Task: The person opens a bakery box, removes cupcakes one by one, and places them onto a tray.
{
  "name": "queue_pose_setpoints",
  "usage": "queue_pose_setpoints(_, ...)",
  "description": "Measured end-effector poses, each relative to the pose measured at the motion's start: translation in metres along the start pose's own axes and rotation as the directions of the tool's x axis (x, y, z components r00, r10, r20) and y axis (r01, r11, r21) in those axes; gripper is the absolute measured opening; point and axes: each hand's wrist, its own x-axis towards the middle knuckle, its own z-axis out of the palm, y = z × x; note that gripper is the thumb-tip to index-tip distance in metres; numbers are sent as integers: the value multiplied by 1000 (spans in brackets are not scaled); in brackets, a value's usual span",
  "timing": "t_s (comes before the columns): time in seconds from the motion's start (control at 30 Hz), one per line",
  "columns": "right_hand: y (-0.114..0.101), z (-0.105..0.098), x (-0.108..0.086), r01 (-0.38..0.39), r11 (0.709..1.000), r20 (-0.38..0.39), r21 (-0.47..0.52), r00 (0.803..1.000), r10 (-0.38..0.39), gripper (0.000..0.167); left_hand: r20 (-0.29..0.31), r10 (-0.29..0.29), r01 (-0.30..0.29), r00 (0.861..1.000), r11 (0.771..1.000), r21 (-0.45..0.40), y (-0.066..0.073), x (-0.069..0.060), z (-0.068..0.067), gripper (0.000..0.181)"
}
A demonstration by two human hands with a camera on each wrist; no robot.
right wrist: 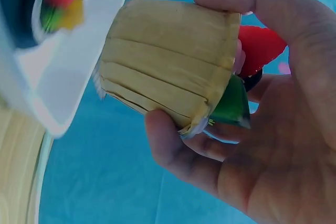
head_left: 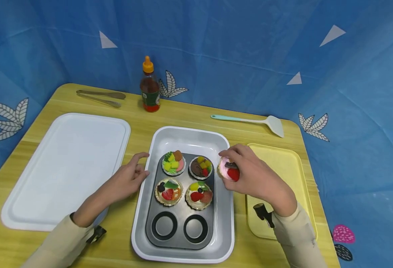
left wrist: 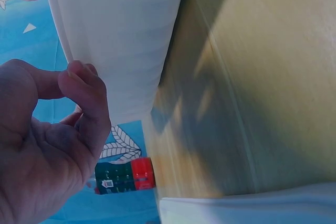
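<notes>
four tarts [head_left: 168, 191] sit in the tin [head_left: 180, 240], two cups [head_left: 164, 225] unfilled, your right hand [head_left: 255, 173] holding a fifth tart [head_left: 226, 167], your left hand [head_left: 127, 178] unclear in grip.

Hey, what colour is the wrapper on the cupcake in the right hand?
The wrapper is tan; it shows best in the right wrist view.

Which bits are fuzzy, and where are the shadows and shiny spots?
Right wrist view: the small, colourful fruit-topped tart at upper left is blurry, while the held tan, pleated cupcake looks clearer; left wrist view: soft dark shadows cross the yellow wooden table; head view: pale glints show inside the far end of the grey rectangular tray.
</notes>
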Motion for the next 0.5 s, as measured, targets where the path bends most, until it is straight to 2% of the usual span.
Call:
queue_pose_setpoints(0.23, 39, -8, 6, -82, 996, -35, 17, 996, 83, 54, -8, 11, -11, 1000, 1000, 8, 1, 0, 0, 51)
queue_pose_setpoints(0.5, 67, -12, 10, -150, 986, -26, 77, 988, 152, 53, -11, 15, -15, 1000, 1000, 7, 3, -2, -1, 52)
